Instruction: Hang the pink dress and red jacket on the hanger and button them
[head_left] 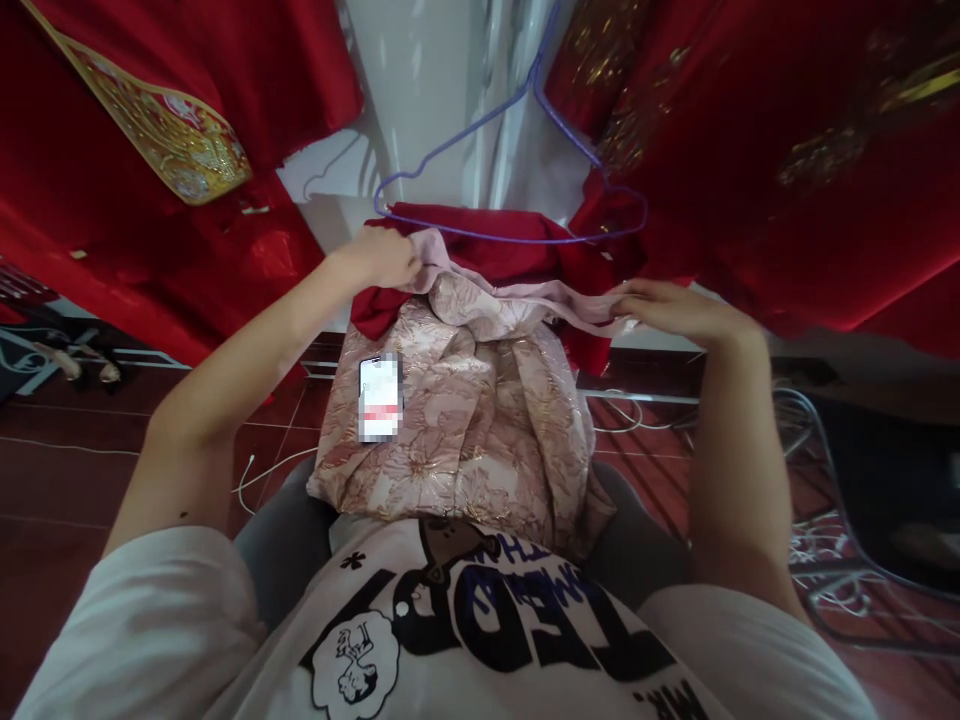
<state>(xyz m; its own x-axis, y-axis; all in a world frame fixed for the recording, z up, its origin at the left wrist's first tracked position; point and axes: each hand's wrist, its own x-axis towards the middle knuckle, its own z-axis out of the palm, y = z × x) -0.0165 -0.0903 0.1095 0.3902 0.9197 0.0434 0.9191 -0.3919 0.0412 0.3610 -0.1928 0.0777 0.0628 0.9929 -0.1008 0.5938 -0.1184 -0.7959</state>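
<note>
A pink garment [480, 430] with a shiny floral pattern lies across my lap, its far edge raised between my hands. My left hand [382, 258] is closed on the pale pink edge at the upper left. At the right end of that edge, the fingers of my right hand [660, 305] pinch the pink fabric. The edge runs loosely between them, with a fold hanging over in the middle. Just beyond lies a dark red cloth [495, 222]. A phone [381, 398] with a lit screen rests on the garment's left side.
A purple hanger [510, 238] hangs directly beyond the hands. Red garments with gold decoration [150, 110] hang on the left, and more red garments [787, 180] on the right. White cables [270, 470] trail on the tiled floor. A black chair [892, 490] stands at right.
</note>
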